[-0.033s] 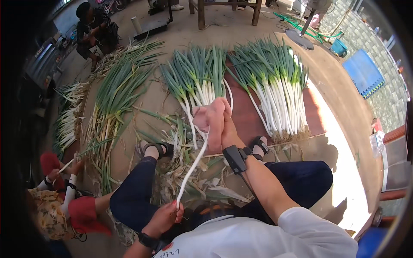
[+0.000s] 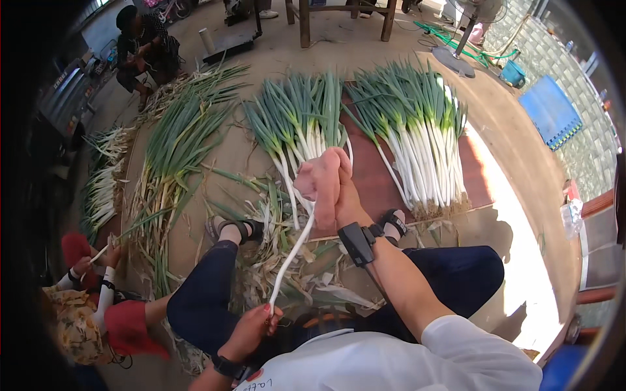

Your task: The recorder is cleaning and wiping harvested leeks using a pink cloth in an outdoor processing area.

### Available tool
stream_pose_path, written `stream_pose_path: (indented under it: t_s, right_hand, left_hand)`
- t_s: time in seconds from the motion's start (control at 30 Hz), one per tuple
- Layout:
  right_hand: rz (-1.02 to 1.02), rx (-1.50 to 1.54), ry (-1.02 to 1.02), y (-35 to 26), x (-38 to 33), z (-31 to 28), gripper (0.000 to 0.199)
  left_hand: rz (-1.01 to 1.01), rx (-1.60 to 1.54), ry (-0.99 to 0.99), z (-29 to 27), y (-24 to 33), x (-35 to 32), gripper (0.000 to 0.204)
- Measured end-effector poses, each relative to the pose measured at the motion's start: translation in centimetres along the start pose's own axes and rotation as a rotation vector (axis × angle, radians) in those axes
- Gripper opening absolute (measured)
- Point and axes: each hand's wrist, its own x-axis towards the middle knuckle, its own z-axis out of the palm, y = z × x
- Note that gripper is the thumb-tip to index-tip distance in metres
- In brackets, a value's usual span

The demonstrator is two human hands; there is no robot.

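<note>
Your long white onion stalk runs slantwise between your two hands, slightly bowed. At its near end, your left hand has its fingers pinching the stalk. At its far end, your right hand is at a soft pink cloth, into which the stalk disappears; the cloth covers your right fingers, so I cannot tell how they are set. Beyond the stalk lies a green-topped bunch, and beyond it to the right a larger bunch on a red-brown board. Pale peelings lie on both sides of the stalk. Well to its left are a leafy heap and a co-worker holding another stalk.
</note>
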Motion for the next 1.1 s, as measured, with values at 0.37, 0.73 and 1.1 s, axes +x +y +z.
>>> stream_pose_path:
  t_s: [0.37, 0.73, 1.1]
  right_hand:
    - [0.496, 0.562, -0.366, 4.7, -4.7, -4.0, 0.049]
    - [0.831, 0.323, 0.069, 4.5, -6.6, -5.2, 0.034]
    - [0.974, 0.224, 0.052, 6.4, -9.6, -3.5, 0.023]
  left_hand:
    - [0.282, 0.353, 0.063, 3.0, 0.6, 9.5, 0.025]
    - [0.434, 0.735, 0.046, 3.3, -2.2, 12.4, 0.037]
    - [-0.072, -0.740, -0.547, 2.7, 0.3, 13.0, 0.042]
